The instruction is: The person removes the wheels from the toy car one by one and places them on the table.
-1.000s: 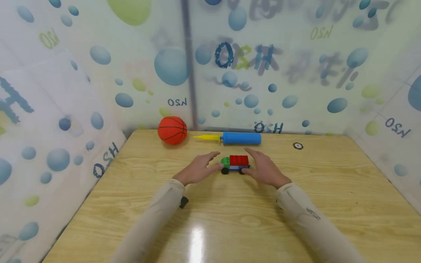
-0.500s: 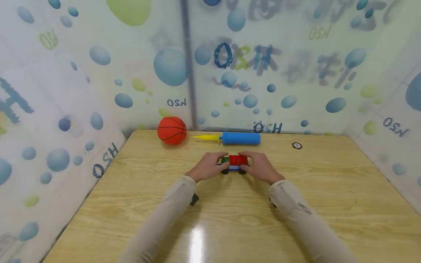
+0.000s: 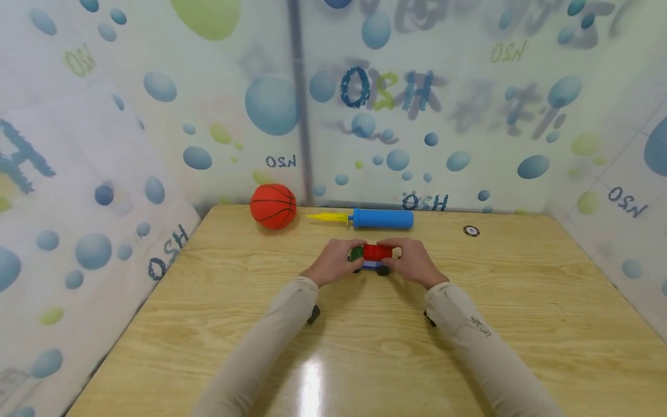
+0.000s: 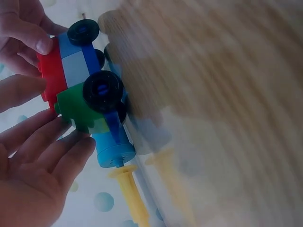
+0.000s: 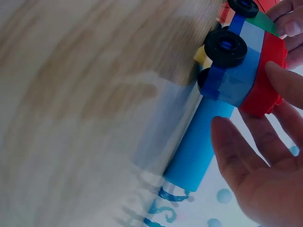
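Note:
A toy truck point(image 3: 377, 253) made of building blocks sits between both hands, with a green cab at the left, a red block on top and black wheels below. My left hand point(image 3: 334, 263) holds the cab end, its thumb on the near side and its fingers behind; in the left wrist view those fingertips meet the green cab point(image 4: 78, 106). At the other end, my right hand point(image 3: 414, 262) pinches the rear of the red block point(image 5: 267, 78) between thumb and fingers. Parts of the cab and front wheel are covered by the left thumb in the head view.
Behind the truck lies a blue hand pump point(image 3: 383, 219) with a yellow nozzle point(image 3: 330, 218). A red basketball point(image 3: 273, 207) is at the back left and a round chip point(image 3: 471, 231) at the back right. Patterned walls point(image 3: 458, 104) surround the wooden table point(image 3: 208, 289).
Both hands have moved inward from either side of the truck and now grip its two ends. The ball, pump and chip stay where they were.

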Demonstrator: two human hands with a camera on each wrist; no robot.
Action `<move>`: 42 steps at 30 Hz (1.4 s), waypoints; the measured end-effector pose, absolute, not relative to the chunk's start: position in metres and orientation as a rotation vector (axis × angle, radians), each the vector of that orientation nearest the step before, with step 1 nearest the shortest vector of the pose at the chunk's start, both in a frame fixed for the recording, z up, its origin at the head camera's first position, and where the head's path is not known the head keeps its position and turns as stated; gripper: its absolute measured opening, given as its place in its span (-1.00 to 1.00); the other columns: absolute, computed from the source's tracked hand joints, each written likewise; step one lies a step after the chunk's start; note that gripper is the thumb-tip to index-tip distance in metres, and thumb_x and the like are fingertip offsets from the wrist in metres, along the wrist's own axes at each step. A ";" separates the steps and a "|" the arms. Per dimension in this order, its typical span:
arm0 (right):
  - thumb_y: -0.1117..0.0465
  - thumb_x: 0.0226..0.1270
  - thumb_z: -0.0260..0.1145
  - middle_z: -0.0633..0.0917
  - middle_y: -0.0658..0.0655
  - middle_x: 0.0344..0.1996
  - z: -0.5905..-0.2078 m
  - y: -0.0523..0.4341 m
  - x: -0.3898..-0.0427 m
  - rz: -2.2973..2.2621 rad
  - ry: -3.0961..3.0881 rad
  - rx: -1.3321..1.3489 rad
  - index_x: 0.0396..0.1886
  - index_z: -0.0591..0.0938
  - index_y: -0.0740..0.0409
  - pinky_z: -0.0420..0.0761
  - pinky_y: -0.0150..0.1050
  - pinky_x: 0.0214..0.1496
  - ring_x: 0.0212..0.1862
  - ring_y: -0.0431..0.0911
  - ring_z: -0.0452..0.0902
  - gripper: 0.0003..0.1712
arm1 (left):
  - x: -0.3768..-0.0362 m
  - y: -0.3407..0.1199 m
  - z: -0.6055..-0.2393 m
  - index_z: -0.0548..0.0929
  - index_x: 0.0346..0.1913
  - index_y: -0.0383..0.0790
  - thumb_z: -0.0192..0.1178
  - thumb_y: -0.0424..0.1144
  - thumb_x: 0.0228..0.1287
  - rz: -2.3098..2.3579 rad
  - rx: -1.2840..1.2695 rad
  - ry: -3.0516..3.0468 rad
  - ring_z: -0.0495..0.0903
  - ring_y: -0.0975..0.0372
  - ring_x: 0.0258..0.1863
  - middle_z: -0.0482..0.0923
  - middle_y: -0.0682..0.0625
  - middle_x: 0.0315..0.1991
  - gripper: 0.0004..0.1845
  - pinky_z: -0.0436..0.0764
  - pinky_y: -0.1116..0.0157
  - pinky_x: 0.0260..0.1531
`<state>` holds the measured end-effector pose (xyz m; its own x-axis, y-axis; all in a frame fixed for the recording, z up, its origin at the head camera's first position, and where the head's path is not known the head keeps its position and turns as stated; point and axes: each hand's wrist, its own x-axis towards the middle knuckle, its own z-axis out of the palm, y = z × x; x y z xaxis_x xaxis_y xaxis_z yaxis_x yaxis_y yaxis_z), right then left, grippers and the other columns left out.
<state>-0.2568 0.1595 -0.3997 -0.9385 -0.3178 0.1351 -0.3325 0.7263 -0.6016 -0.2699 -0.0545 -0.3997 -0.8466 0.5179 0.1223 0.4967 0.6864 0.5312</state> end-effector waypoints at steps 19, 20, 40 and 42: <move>0.23 0.40 0.33 0.54 0.15 0.35 -0.390 0.165 -0.262 1.706 -2.711 0.501 0.44 0.44 -0.09 0.58 0.13 0.29 0.41 0.16 0.41 -0.37 | -0.278 -0.043 -0.382 0.61 0.26 -0.09 0.36 -0.24 0.30 1.152 1.031 2.755 0.69 0.11 0.02 0.67 -0.05 0.18 -0.53 0.69 0.22 0.06; 0.23 0.41 0.33 0.55 0.16 0.35 -0.388 0.165 -0.261 1.719 -2.695 0.508 0.47 0.41 -0.10 0.55 0.15 0.31 0.43 0.17 0.38 -0.34 | -0.278 -0.043 -0.381 0.60 0.27 -0.08 0.36 -0.24 0.30 1.167 1.057 2.748 0.69 0.11 0.04 0.66 -0.05 0.19 -0.53 0.69 0.22 0.07; 0.17 0.41 0.34 0.57 0.27 0.32 -0.377 0.161 -0.257 1.924 -2.623 0.434 0.57 0.22 -0.14 0.41 0.20 0.43 0.43 0.15 0.39 -0.19 | -0.277 -0.047 -0.384 0.38 0.46 0.11 0.20 -0.22 0.45 1.241 1.178 2.463 0.61 0.19 0.18 0.48 0.02 0.38 -0.43 0.61 0.14 0.23; 0.17 0.41 0.33 0.56 0.28 0.32 -0.376 0.159 -0.257 1.949 -2.612 0.435 0.57 0.21 -0.12 0.42 0.19 0.43 0.41 0.16 0.42 -0.19 | -0.276 -0.048 -0.386 0.37 0.46 0.11 0.18 -0.21 0.46 1.289 1.130 2.430 0.62 0.16 0.20 0.47 0.02 0.39 -0.44 0.57 0.11 0.28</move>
<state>-0.2568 0.1594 -0.3763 -0.9545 -0.2953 0.0406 -0.1230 0.2661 -0.9560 -0.2759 -0.0476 -0.3857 -0.6992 0.6890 0.1907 0.5443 0.3401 0.7669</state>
